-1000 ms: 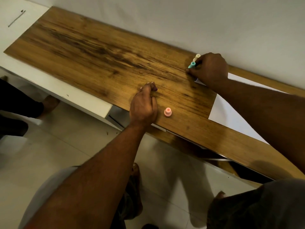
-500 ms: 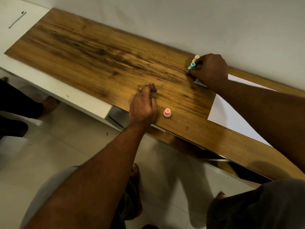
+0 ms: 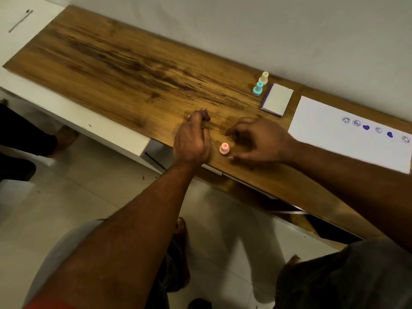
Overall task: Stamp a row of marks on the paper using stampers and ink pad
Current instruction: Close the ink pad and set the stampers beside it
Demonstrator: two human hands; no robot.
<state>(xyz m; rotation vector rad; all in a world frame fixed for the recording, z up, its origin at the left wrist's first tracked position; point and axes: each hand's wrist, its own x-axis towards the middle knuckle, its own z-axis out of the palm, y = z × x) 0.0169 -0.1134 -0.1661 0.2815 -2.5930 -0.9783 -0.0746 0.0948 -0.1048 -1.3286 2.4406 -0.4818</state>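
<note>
We see the pink stamper [image 3: 224,149] near the worktop's [image 3: 124,70] front edge, between our fisted left hand [image 3: 192,142] and spread, empty right hand [image 3: 259,141]; no legible writing.

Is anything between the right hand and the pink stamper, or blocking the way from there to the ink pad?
Nothing visible. The right hand hovers open beside the pink stamper, with bare wood between them. The table from there to the ink pad is also bare; the teal stamper and cream stamper stand off to its left.

Left hand [image 3: 192,142] fisted; right hand [image 3: 259,141] fingers spread.
</note>
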